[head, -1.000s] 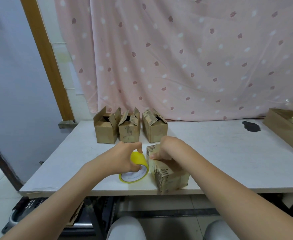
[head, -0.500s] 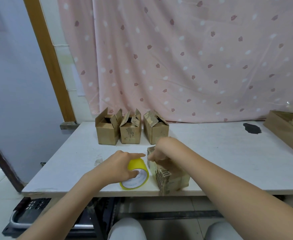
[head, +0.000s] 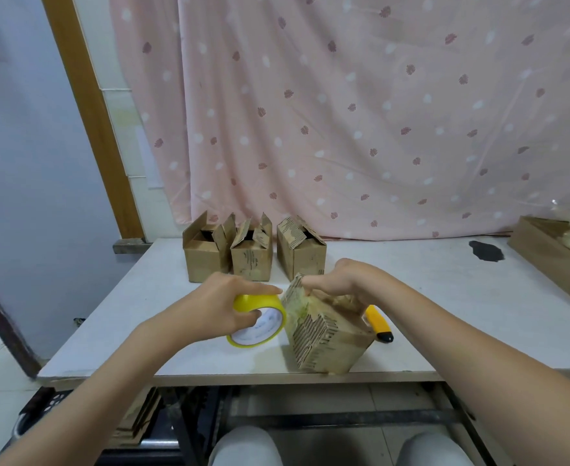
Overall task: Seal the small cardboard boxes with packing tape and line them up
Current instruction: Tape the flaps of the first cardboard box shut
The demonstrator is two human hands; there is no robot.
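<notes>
- Newly exposed beyond the right hand point(head: 341, 280), a yellow knife point(head: 379, 322) lies ready for cutting; that hand pins the near box point(head: 324, 331) steady.
- Left hand point(head: 216, 304) grips the tape roll point(head: 260, 322) against it; three open boxes point(head: 253, 252) wait beyond.

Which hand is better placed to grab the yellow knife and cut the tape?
The right hand. The knife lies just right of the box it presses, beside its wrist. The left hand grips the tape roll on the box's far side.
</notes>
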